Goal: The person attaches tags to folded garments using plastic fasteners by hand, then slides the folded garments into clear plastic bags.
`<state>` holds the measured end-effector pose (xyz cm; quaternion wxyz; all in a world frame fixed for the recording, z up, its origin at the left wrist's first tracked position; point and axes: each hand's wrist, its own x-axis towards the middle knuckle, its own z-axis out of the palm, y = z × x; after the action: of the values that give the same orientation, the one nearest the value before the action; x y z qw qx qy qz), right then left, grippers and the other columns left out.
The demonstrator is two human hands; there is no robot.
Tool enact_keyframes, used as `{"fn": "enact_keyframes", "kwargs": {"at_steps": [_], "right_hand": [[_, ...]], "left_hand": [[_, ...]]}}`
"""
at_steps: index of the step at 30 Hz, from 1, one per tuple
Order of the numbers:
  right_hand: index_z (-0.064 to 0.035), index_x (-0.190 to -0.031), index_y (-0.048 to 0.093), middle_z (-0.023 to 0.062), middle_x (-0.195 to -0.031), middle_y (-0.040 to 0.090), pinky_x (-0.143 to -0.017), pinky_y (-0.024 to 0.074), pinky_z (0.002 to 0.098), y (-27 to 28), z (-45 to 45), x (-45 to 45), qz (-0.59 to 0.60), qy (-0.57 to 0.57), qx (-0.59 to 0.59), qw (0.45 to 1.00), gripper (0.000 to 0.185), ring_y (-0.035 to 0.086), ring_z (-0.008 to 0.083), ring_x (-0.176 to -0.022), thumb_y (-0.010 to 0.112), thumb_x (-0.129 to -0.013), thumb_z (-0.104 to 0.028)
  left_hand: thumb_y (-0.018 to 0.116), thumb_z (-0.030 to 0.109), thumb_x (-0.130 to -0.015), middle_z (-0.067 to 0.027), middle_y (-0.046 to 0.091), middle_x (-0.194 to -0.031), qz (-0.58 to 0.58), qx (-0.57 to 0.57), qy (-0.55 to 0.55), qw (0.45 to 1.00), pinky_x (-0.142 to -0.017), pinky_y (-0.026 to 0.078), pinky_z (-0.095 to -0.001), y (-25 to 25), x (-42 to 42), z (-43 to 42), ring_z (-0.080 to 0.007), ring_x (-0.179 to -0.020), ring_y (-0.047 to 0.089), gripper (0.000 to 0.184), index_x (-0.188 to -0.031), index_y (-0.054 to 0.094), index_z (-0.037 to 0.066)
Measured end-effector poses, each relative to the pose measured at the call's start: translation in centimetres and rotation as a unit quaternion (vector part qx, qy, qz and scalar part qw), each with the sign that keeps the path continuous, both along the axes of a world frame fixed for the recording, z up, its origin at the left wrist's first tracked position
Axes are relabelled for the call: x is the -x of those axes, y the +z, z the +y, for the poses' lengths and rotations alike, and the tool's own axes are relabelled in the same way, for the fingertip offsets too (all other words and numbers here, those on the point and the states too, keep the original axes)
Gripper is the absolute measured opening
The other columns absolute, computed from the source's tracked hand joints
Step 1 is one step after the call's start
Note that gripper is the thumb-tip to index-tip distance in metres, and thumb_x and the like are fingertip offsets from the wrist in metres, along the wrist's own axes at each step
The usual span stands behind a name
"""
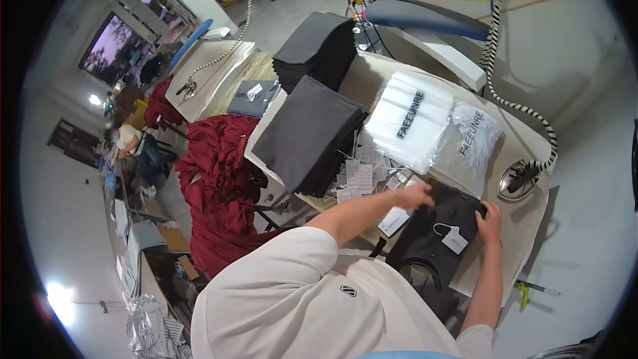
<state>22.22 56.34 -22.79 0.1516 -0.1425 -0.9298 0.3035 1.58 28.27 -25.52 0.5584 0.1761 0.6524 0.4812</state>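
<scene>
A dark grey folded garment [442,216] lies on the table in front of me, a white hang tag [454,240] looped on it. My left hand [416,195] is over its upper left part, fingers curled together; whatever they hold is too small to tell. At the right edge of the garment, my right hand [490,222] grips the fabric with thumb and fingers. Another white tag [393,221] lies by the garment's left side. Paper labels [359,178] are scattered just beyond my left forearm.
Stacks of dark grey fabric [307,129] stand at the table's left. Packs of printed plastic bags [409,119] lie beyond the garment. A steam iron [518,181] with a striped hose rests at right. Dark red cloth [216,193] hangs at left. A person [126,139] sits farther off.
</scene>
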Motion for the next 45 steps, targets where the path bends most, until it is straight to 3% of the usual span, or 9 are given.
{"fn": "enact_keyframes", "kwargs": {"at_steps": [2,6,9,14,20,22,23,28,45], "right_hand": [[-0.0022,-0.114,0.067,0.0124,-0.109,0.071,-0.092,0.0516,0.0428,-0.1,-0.2,0.5,-0.003,-0.006,-0.011,1.000,0.037,0.066,0.0329,-0.104,0.079,-0.080,-0.011],[-0.0032,-0.120,0.066,0.0092,-0.113,0.071,-0.092,0.0540,0.0406,-4.4,1.5,-1.3,-0.077,-0.149,0.376,0.911,0.033,0.067,0.0269,-0.105,0.074,-0.088,-0.008],[-0.0037,-0.130,0.061,0.0095,-0.130,0.066,-0.100,0.0537,0.0411,-5.2,-0.3,-6.0,-0.098,-0.073,0.653,0.748,0.035,0.065,0.0245,-0.116,0.066,-0.096,-0.008],[-0.0005,-0.138,0.055,0.0128,-0.134,0.064,-0.107,0.0505,0.0446,4.3,-9.4,-5.2,-0.014,-0.149,0.720,0.678,0.035,0.064,0.0276,-0.122,0.055,-0.104,-0.007],[-0.0017,-0.144,0.047,0.0171,-0.137,0.061,-0.106,0.0531,0.0488,18.9,-23.8,8.6,0.049,-0.029,0.762,0.646,0.039,0.064,0.0324,-0.123,0.048,-0.107,-0.016],[-0.0018,-0.142,0.048,0.0176,-0.136,0.062,-0.103,0.0554,0.0487,20.0,-30.3,15.1,0.045,0.006,0.787,0.615,0.037,0.066,0.0326,-0.120,0.048,-0.108,-0.015],[-0.0025,-0.140,0.050,0.0176,-0.134,0.063,-0.102,0.0561,0.0473,21.5,-33.8,18.2,0.044,0.047,0.810,0.582,0.034,0.066,0.0320,-0.119,0.046,-0.108,-0.016],[-0.0029,-0.139,0.049,0.0168,-0.138,0.059,-0.104,0.0537,0.0504,14.8,-42.8,28.8,-0.001,-0.018,0.839,0.544,0.034,0.063,0.0315,-0.122,0.043,-0.110,-0.020],[-0.0036,-0.133,0.049,0.0193,-0.132,0.060,-0.103,0.0526,0.0575,13.2,-42.9,33.0,0.016,-0.125,0.814,0.568,0.027,0.062,0.0358,-0.121,0.044,-0.109,-0.014]], "left_hand": [[0.074,0.018,-0.090,-0.0008,0.067,-0.086,0.003,0.016,-0.017,1.000,-0.062,0.051,-0.0286,-0.8,-2.8,-1.5,-0.0118,-0.077,0.063,0.016,-0.102,0.068,0.009],[0.064,0.015,-0.099,-0.0018,0.071,-0.099,-0.217,-0.084,0.114,0.966,-0.068,0.054,-0.0305,-0.2,-6.3,-3.4,-0.0116,-0.087,0.066,0.014,-0.111,0.067,0.008],[0.058,0.014,-0.104,-0.0022,0.071,-0.106,-0.309,-0.123,0.156,0.930,-0.073,0.055,-0.0312,1.0,-7.3,-4.0,-0.0117,-0.093,0.066,0.017,-0.117,0.065,0.007],[0.055,0.020,-0.106,-0.0020,0.070,-0.112,-0.105,-0.211,0.089,0.968,-0.084,0.054,-0.0298,7.3,-5.4,-6.1,-0.0110,-0.096,0.064,0.027,-0.126,0.062,0.003],[0.068,0.030,-0.099,-0.0020,0.068,-0.114,-0.022,-0.097,0.131,0.986,-0.087,0.053,-0.0296,27.3,9.3,-23.4,-0.0114,-0.100,0.063,0.041,-0.129,0.062,0.003],[0.070,0.030,-0.096,-0.0059,0.065,-0.127,0.041,-0.082,0.184,0.979,-0.104,0.046,-0.0296,26.6,16.2,-29.9,-0.0134,-0.118,0.058,0.060,-0.144,0.051,-0.001],[0.071,0.030,-0.096,-0.0100,0.065,-0.127,0.093,-0.090,0.242,0.961,-0.088,0.057,-0.0328,26.6,19.1,-32.8,-0.0161,-0.107,0.066,0.060,-0.146,0.052,0.005],[0.064,0.016,-0.100,-0.0084,0.065,-0.131,-0.043,0.015,0.220,0.974,-0.092,0.058,-0.0370,20.5,30.0,-41.5,-0.0169,-0.114,0.066,0.052,-0.148,0.048,0.006],[0.057,0.009,-0.102,-0.0061,0.069,-0.117,-0.066,-0.099,0.234,0.965,-0.087,0.059,-0.0341,16.4,30.5,-40.7,-0.0163,-0.098,0.070,0.034,-0.136,0.057,0.005]]}}
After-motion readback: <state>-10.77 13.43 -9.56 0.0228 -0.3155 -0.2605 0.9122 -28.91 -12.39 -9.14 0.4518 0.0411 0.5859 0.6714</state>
